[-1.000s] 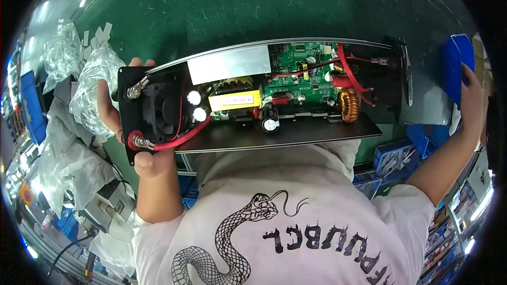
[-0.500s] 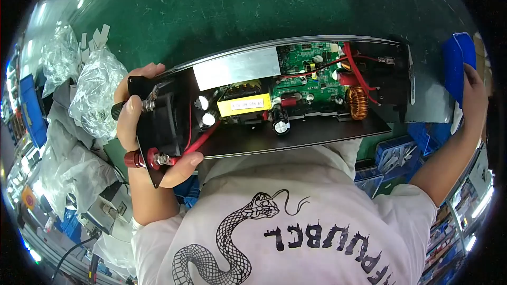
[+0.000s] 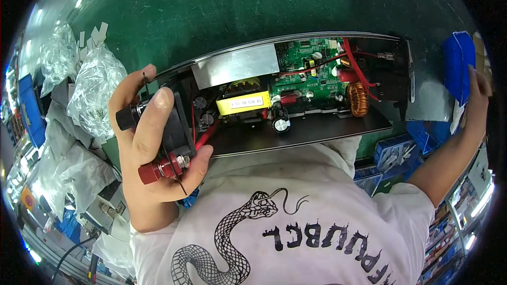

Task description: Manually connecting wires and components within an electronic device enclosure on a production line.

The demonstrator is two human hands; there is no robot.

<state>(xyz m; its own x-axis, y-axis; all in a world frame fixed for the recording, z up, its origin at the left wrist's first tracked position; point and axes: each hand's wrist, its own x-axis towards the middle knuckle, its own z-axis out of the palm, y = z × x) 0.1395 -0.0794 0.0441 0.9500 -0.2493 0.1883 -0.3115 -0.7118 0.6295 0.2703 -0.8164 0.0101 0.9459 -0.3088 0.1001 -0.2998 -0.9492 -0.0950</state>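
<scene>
A power inverter with its case open (image 3: 317, 126) lies across the space in front of me. Inside show a green circuit board (image 3: 301, 58), a yellow-wrapped transformer (image 3: 245, 104), a copper coil (image 3: 358, 99) and red wires. My left hand (image 3: 150, 142) is closed around the end panel at its left end. That panel carries a fan (image 3: 177, 121), a black terminal post (image 3: 128, 117) and a red terminal post (image 3: 161, 170), and it stands tilted against the case. At far right, my right hand (image 3: 479, 87) is beside a blue bin (image 3: 458, 68); its fingers are blurred.
Clear plastic bags (image 3: 97, 89) are heaped on the left, with white and grey wrapping below them. A blue tray of small parts (image 3: 393, 153) stands at the lower right. The green work surface (image 3: 237, 5) stretches behind the inverter.
My left hand has turned the end panel, so its terminal posts now point toward the lower left and its fan faces differently. My right hand has shifted slightly outward beside the blue bin.
</scene>
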